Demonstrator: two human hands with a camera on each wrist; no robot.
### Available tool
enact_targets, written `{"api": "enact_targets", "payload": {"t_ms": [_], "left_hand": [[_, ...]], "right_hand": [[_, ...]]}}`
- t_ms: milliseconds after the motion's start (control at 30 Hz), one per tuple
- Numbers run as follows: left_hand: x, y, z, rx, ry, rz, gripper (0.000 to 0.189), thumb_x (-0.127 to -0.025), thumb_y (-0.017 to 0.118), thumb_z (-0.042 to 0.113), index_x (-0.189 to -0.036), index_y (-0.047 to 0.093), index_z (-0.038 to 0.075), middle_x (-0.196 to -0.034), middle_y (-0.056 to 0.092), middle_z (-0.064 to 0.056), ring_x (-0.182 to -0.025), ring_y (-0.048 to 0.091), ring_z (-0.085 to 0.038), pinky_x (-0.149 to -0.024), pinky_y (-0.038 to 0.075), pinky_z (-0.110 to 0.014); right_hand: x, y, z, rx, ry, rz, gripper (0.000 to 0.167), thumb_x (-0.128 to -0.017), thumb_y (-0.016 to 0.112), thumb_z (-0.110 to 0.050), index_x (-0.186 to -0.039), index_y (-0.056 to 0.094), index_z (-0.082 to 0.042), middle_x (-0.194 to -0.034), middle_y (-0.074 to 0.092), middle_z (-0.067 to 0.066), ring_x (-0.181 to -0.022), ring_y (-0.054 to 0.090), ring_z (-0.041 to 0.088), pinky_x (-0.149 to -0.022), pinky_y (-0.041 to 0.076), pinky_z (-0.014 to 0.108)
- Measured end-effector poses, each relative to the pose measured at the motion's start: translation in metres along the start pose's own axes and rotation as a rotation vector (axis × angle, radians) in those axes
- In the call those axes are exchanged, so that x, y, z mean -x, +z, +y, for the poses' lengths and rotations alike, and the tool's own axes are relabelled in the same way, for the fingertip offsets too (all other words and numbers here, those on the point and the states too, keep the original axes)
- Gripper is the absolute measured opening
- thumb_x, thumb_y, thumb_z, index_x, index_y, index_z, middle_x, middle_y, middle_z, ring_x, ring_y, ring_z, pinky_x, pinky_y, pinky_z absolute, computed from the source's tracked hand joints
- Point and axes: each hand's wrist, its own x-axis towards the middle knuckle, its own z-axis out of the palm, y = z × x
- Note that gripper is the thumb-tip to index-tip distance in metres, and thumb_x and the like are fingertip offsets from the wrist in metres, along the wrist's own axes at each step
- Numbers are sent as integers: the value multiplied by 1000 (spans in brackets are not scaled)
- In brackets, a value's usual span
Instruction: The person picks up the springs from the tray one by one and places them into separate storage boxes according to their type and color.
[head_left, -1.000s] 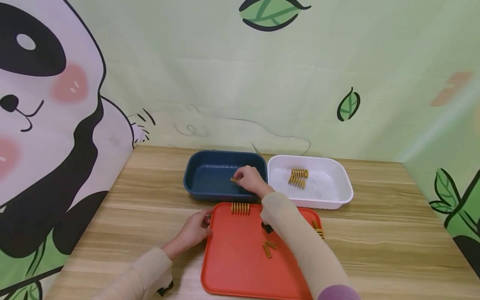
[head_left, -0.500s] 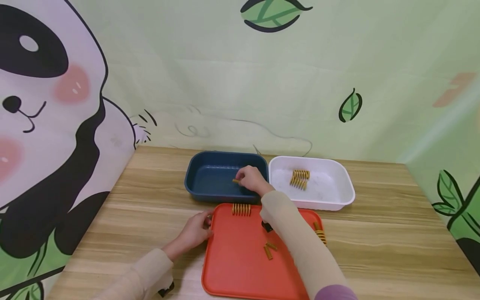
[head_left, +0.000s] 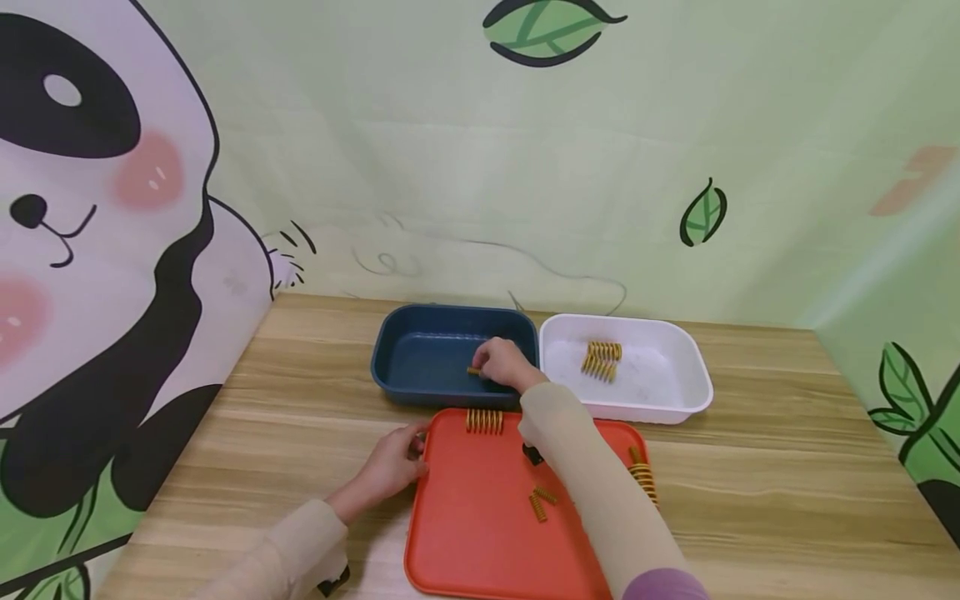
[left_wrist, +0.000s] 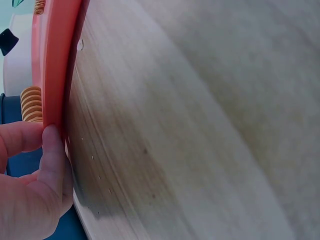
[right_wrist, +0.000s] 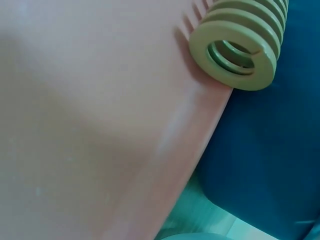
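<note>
My right hand (head_left: 505,364) reaches into the dark blue bin (head_left: 420,358) and pinches a small gold spring (head_left: 474,371), low over its floor. At the far left corner of the red tray (head_left: 480,508), my left hand (head_left: 386,462) grips the rim; the left wrist view shows thumb and fingers (left_wrist: 52,155) on either side of it. A large gold spring (head_left: 484,422) lies along the tray's far edge, also large in the right wrist view. Two small springs (head_left: 537,507) rest mid-tray. The right hand is out of its own wrist view.
A white bin (head_left: 667,367) with two large springs (head_left: 600,368) adjoins the blue one. More springs (head_left: 642,482) lie at the tray's right edge, partly behind the right sleeve (head_left: 600,492). All stands on a wood-grain table (head_left: 780,467) before a printed backdrop (head_left: 450,167).
My right hand has sunk slightly deeper into the blue bin with the small spring. The left hand keeps its hold on the tray, and the head view has shifted a little.
</note>
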Motion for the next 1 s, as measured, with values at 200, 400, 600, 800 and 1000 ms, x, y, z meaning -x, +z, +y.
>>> {"api": "enact_targets", "payload": {"t_ms": [200,400,600,800,1000], "left_hand": [[0,0,0,-1,3,0,53,-61,58,-11,-114,52,-5,-76,50,-7,-67,47,-15,-50,41,-22],[0,0,1,-9,1,4,53,-61,58,-11,-113,53,-4,-74,50,-6,-68,46,-15,-51,41,-22],[0,1,0,-6,-2,5,53,-61,58,-11,-113,53,-5,-75,50,-6,-66,48,-14,-50,41,-21],[0,1,0,2,-11,4,53,-61,57,-12,-114,53,-5,-76,49,-7,-65,48,-14,-51,41,-21],[0,1,0,-4,-17,5,53,-61,57,-11,-114,53,-5,-76,49,-7,-66,48,-14,-53,41,-21]], "right_hand": [[-9,6,10,43,-23,-15,14,-75,61,-1,-86,68,-4,-89,66,8,-87,55,21,-83,45,31],[-10,8,11,63,-18,-17,16,-74,61,-1,-87,69,-5,-89,66,7,-89,55,21,-85,44,32],[-10,10,11,79,-21,-13,16,-74,60,-1,-88,69,-5,-89,66,7,-91,55,22,-87,43,33],[-11,10,13,77,-26,-1,16,-74,61,-2,-87,68,-6,-89,66,7,-92,55,22,-87,43,34],[-10,9,11,62,-29,-2,18,-75,61,-4,-91,67,-5,-92,66,7,-92,56,22,-86,44,33]]}}
